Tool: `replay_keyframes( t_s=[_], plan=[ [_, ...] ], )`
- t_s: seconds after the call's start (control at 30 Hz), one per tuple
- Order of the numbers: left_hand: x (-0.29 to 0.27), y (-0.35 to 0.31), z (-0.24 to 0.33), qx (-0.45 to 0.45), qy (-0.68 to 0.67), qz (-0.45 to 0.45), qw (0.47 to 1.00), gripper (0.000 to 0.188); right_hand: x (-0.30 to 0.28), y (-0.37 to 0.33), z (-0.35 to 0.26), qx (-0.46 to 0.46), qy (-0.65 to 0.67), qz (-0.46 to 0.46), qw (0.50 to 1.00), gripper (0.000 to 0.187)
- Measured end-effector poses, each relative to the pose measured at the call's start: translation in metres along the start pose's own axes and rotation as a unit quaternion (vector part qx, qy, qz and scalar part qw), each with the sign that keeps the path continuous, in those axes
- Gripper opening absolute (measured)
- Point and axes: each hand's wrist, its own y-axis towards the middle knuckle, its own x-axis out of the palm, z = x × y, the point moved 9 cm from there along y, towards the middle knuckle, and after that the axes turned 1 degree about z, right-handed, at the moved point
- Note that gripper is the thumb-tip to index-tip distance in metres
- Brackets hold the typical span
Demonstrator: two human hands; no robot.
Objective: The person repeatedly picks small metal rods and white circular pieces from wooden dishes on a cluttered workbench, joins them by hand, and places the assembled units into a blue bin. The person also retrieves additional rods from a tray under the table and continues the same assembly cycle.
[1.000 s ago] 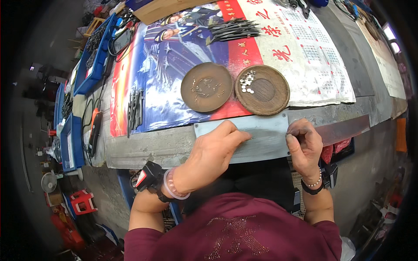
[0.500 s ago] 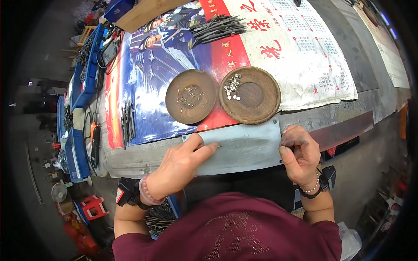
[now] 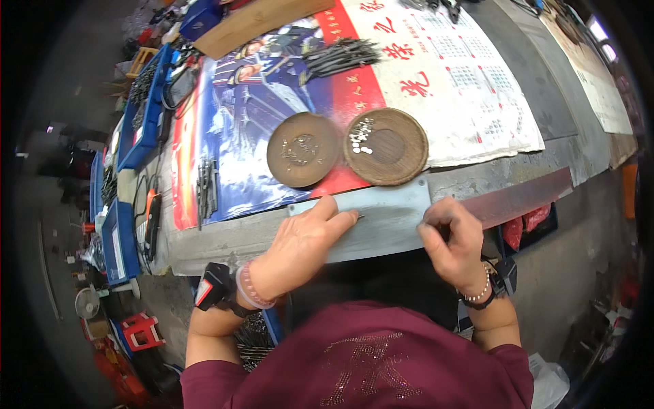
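Note:
Over a pale grey metal plate (image 3: 381,238), my left hand (image 3: 306,238) is closed, pinching a small thin metal pin (image 3: 361,216) between thumb and forefinger. My right hand (image 3: 455,238) hovers at the plate's right end with its fingers curled toward the thumb. Whatever that pinch holds, if anything, is too small to see. Beyond the plate, a shallow brown dish (image 3: 278,153) holds several small pins (image 3: 301,148). Touching or nearly touching it on the right is a thicker brown round dish (image 3: 417,146), where small shiny silver pieces (image 3: 361,136) lie along the left side.
A printed poster (image 3: 470,129) covers much of the bench. On it rest a bundle of dark rods (image 3: 344,58), a smaller bundle (image 3: 207,187) and a wooden board (image 3: 262,24). Blue bins (image 3: 119,242) line the left edge; an orange-and-black tool (image 3: 151,221) lies near them.
My left hand has shifted slightly right and up with the pin. My right hand has moved a little left, nearer the left hand. The whole view has shifted slightly.

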Motion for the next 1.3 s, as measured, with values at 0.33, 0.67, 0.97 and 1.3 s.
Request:
replay_keyframes(
  t_s=[0.33,0.67,0.97,1.3],
  plan=[
    [0.038,-0.065,0.011,-0.136,-0.724,0.148,0.66,0.034,0.079,-0.012,-0.03,0.021,0.148,-0.129,0.98,0.015],
    [0.046,-0.09,0.026,-0.063,-0.673,0.288,0.678,0.032,0.096,-0.022,-0.072,-0.19,-0.087,-0.008,0.978,0.015],
    [0.042,-0.104,0.037,-0.007,-0.608,0.359,0.708,0.034,0.099,-0.025,-0.077,-0.147,-0.018,-0.05,0.988,0.022],
    [0.054,-0.103,0.037,-0.022,-0.687,0.315,0.655,0.036,0.106,-0.04,-0.036,0.118,0.315,-0.008,0.942,0.034]
  ],
)
